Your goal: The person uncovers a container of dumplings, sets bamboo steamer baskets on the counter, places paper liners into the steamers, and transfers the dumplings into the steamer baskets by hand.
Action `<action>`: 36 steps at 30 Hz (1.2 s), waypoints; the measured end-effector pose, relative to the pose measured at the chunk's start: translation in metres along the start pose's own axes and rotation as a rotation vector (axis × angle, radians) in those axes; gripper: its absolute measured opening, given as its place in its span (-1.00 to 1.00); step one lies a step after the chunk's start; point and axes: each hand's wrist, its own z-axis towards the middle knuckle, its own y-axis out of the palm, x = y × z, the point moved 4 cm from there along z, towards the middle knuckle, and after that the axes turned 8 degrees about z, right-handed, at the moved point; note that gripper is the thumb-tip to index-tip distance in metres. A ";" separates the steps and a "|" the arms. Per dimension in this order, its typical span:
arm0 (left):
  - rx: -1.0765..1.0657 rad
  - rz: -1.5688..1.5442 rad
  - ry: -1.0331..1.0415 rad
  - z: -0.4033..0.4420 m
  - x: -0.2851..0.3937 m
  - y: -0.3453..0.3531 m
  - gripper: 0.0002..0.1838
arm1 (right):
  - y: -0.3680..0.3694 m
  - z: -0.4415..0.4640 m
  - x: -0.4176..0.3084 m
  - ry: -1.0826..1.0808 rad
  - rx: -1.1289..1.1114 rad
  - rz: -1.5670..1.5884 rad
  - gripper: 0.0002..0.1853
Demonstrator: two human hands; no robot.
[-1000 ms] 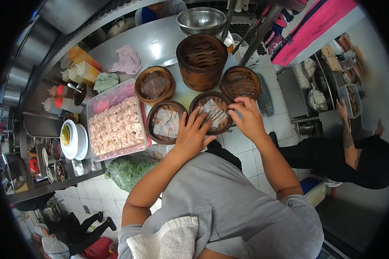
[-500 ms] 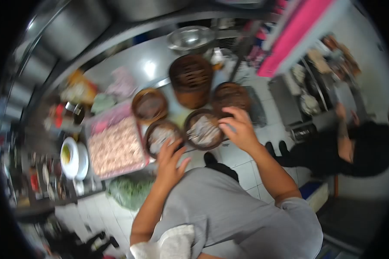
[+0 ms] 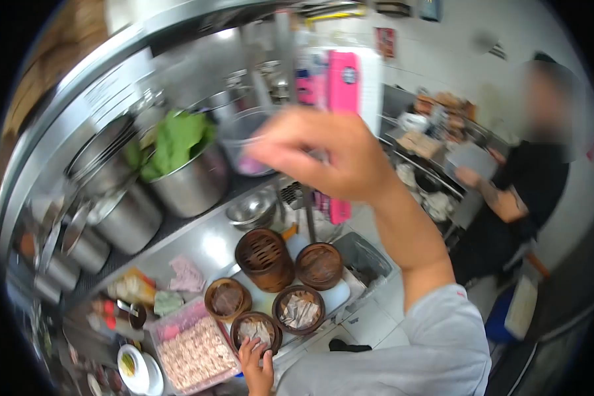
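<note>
At the counter's (image 3: 211, 249) near edge, steamer basket (image 3: 235, 331) sits under left hand's (image 3: 256, 368) slightly spread fingertips; right hand (image 3: 340, 155) raised by clear tub (image 3: 234, 142), fingers blurred, can't tell grip.

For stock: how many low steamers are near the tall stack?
4: right steamer, beside the tall stack; left steamer, at its lower left; middle steamer, below it; front steamer, at the left hand. More may hide beneath.
</note>
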 end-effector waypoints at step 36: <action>-0.143 -0.156 -0.008 0.009 0.006 0.018 -0.79 | 0.093 -0.012 -0.009 -0.060 -0.276 -0.088 -0.75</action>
